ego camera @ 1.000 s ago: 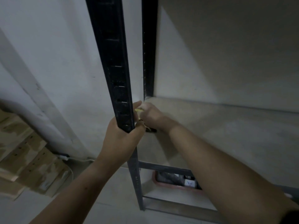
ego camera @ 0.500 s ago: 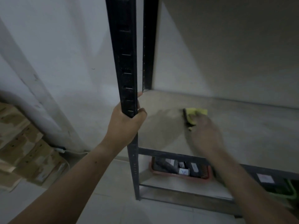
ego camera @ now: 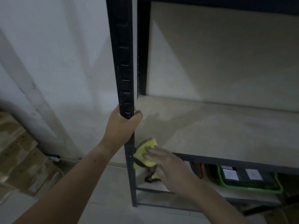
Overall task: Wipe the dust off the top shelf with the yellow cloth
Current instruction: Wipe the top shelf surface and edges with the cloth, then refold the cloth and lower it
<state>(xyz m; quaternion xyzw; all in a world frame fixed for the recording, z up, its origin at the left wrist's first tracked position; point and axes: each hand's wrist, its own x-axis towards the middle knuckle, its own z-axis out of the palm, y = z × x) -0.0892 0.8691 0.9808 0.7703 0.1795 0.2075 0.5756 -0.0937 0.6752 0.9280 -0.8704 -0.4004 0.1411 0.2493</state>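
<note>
A dusty beige shelf board (ego camera: 218, 131) sits in a black metal rack. My left hand (ego camera: 123, 126) is wrapped around the rack's front left upright post (ego camera: 124, 62). The yellow cloth (ego camera: 145, 153), with a dark edge, lies at the shelf's front left corner and hangs over the front edge. My right hand (ego camera: 169, 165) presses flat on the cloth, fingers pointing left, covering its right part.
Below the board, a lower shelf holds a green basket (ego camera: 252, 188) with dark items and a red container (ego camera: 199, 170). Wooden boards (ego camera: 19, 152) lean at the left by the white wall. A higher shelf edge (ego camera: 226, 2) crosses the top.
My right hand with the cloth swept from the shelf's back left corner out to the middle, then back to the front left corner. The left hand stays on the post.
</note>
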